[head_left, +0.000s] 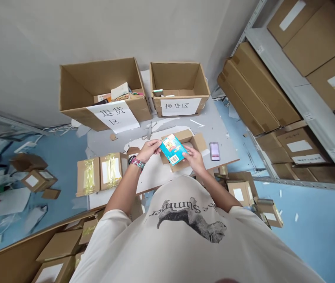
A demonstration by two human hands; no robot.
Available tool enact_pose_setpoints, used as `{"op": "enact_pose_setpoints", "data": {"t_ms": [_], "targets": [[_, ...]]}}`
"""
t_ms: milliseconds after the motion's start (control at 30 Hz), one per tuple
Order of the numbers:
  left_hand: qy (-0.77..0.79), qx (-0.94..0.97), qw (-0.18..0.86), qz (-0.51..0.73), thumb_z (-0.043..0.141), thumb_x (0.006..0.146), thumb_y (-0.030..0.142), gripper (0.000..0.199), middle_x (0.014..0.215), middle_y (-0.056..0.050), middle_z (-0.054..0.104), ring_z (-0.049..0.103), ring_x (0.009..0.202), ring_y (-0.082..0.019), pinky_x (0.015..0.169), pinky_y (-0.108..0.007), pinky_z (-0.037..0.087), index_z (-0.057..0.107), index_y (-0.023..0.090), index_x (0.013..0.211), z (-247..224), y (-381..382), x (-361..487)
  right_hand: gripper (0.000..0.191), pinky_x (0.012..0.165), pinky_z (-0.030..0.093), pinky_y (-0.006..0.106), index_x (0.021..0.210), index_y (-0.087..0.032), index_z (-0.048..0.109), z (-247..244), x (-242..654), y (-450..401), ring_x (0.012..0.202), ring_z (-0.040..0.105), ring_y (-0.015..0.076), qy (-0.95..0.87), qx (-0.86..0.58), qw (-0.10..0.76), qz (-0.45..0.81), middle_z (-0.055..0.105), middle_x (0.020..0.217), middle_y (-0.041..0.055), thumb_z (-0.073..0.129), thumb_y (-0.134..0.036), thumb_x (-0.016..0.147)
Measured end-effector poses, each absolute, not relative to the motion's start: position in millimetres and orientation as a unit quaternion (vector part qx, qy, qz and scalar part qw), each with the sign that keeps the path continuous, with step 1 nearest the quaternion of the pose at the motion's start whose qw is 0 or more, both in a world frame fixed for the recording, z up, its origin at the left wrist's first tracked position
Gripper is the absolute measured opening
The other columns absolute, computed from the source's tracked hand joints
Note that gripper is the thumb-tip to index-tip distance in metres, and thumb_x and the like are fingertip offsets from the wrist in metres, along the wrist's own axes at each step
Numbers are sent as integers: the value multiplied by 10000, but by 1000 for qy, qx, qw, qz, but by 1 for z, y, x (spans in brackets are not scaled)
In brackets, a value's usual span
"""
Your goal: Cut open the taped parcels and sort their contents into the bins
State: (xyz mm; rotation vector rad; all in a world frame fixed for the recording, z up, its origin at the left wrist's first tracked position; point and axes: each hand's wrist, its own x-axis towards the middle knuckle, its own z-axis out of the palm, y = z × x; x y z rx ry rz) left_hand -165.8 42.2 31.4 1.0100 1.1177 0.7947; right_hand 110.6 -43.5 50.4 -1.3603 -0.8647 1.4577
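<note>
A grey bench (214, 137) stands beside a metal shelving unit (300, 74) stacked with cartons. At its far end sit two open cardboard boxes: one signed "return area" (96, 84), holding books and packets, the other signed "exchange area" (173, 76). Nearer lie two taped parcels (99, 175) and an opened cardboard mailer (182, 137). Just above the mailer, both hands grip a small teal package (172, 149) — the left hand (151, 151) at one end, the right hand (192, 159) at the lower corner. This edge hold leaves the barcode (174, 159) uncovered and facing up — easy to read.
</note>
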Motion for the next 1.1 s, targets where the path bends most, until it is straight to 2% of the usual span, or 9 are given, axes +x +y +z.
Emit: {"op": "enact_pose_setpoints", "data": {"t_ms": [100,200,267,367,467,567,767,1000,1100], "targets": [[485,456,651,366,969,734,869,702,632,-12,672,535,522,-119,504,-247,406,789,205,876,30,53,-161,669,611,628,338,1177,-231,838,55,111,-47,626,739,217,-361,-571,431,599,821,746,20,968,-741,764],[472,470,648,369,964,771,846,680,603,11,633,500,499,-109,488,-247,373,816,195,899,31,59,-159,585,539,582,329,1097,-229,851,58,112,-55,539,692,211,-407,-597,430,541,744,626,-5,899,-761,859],[452,475,654,378,982,781,815,675,655,-5,688,569,542,-122,531,-252,441,862,184,988,34,61,-161,451,606,631,352,1086,-247,888,62,114,-62,594,730,218,-476,-609,461,437,786,692,11,872,-674,943],[411,478,665,400,999,809,772,706,935,-98,856,762,779,-191,721,-300,604,910,168,1164,42,61,-168,265,791,708,395,1141,-289,934,68,118,-71,818,841,248,-582,-578,505,271,904,980,66,798,-506,1071],[378,465,685,414,1009,827,748,726,1132,-152,892,821,955,-253,850,-351,656,921,156,1237,50,62,-174,253,865,731,399,1227,-322,942,70,120,-74,952,881,250,-638,-526,529,188,923,1113,72,702,-354,1153],[360,447,702,422,1058,793,692,693,1120,-140,889,818,955,-249,872,-362,667,923,163,1219,54,65,-178,264,915,751,409,1248,-334,945,69,118,-69,1020,898,255,-650,-511,542,150,924,1153,70,701,-282,1162],[387,442,697,411,1045,803,569,607,866,-28,807,743,786,-169,812,-316,660,895,191,1254,55,71,-187,244,1050,752,456,1232,-339,949,66,109,-55,1147,898,279,-657,-509,532,163,921,1213,67,737,-261,1139],[449,470,726,224,1076,700,552,519,851,-84,844,772,724,-198,669,-292,628,890,175,1004,48,63,-216,297,986,751,429,1211,-316,943,49,104,-38,1116,897,276,-628,-551,501,224,925,1211,60,670,-269,1104],[494,427,719,238,1093,649,483,490,788,-69,823,725,646,-163,602,-254,580,858,177,951,40,62,-229,311,988,744,431,1288,-312,924,44,106,-23,1077,892,273,-632,-559,445,299,918,1285,68,699,-313,1073]]}}
